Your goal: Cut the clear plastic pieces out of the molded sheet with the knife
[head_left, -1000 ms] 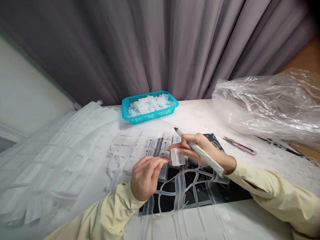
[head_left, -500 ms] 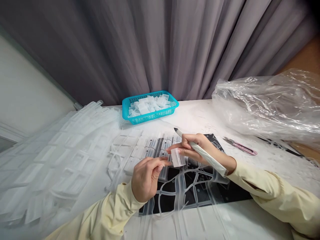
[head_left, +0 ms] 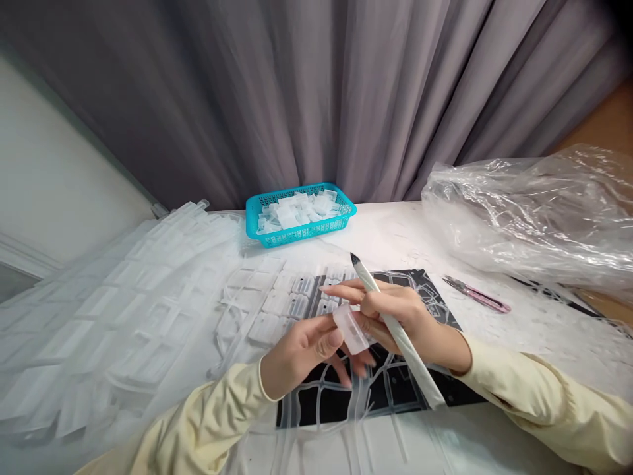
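Observation:
A small translucent plastic piece [head_left: 351,330] is pinched between the thumb and fingers of my left hand [head_left: 304,346], whose lower fingers extend beneath it. My right hand [head_left: 413,318] grips a white-wrapped stick-like tool [head_left: 413,363], its dark pointed tip up and away from the piece. The right fingertips meet the piece's right side; whether they also hold it I cannot tell. Under both hands lie a black mat [head_left: 329,406] and frosted plastic mouldings [head_left: 281,302], joined in rows by thin strips.
Behind the hands stands a turquoise basket [head_left: 253,221] of loose plastic pieces. Pink-handled snips [head_left: 477,297] lie at right, near a large clear plastic bag [head_left: 519,211]. Stacked plastic mouldings [head_left: 109,310] cover the left side. A grey curtain [head_left: 297,92] hangs behind the table.
My left hand has moved right and turned, taking hold of the plastic piece. My right hand and the tool have shifted slightly right and down, and the piece has tilted.

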Motion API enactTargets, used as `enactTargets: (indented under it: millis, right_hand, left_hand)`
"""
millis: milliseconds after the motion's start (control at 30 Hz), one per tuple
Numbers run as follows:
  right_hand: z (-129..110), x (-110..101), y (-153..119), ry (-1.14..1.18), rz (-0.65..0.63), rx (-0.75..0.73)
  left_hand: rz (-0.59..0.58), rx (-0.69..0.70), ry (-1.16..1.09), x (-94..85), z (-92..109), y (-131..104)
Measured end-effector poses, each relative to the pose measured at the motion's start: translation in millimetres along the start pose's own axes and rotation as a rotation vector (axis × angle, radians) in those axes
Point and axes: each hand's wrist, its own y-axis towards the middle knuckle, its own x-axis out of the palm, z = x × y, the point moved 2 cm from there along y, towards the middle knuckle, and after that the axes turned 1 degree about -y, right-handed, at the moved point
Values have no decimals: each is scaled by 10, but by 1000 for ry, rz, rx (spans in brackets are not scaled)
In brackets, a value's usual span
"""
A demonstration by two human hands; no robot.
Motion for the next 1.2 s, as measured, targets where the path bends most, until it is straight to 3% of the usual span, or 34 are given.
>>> enactTargets:
  millis: [67,233,400,533,667,733,800,867,933,1033,1100,1200]
  right_hand:
    - [7,-22,4,20,-12,18]
    - [54,-71,13,236,-170,155]
    - [84,-80,3,470,-214,254]
    - [130,-38,-16,501,-183,370]
    - [182,-31,-1,480,-175,333]
    - [191,-68,-3,399,-188,330]
    - [162,-122,-48,255,-243,349]
    - [83,-166,-153,101,-338,324]
    - [-20,-177,-313,-46,-425,258]
    - [-117,-127,-589,-271,-434,199]
    - [-129,-72,-745,-422,-354,124]
    - [-123,-20,-916,-671,-158,-10]
  left_hand:
    - [14,-65,-154,-17,-32,13]
    - [194,-62,-156,-91,-70,14]
    - [199,-53,-138,-108,-65,20]
    - [176,-59,-125,-107,-106,20]
    - [157,-86,-47,-80,-54,4]
    - [215,-77,83,-123,85,15]
    - [342,-32,370,-255,312,67]
    - [514,18,838,-482,588,174]
    - [709,-40,1376,-776,833,334]
    - [734,-127,1483,-1201,1014,636]
    - [742,-207,1529,-1350,1027,789]
    - [697,-280,1594,-1207,914,821]
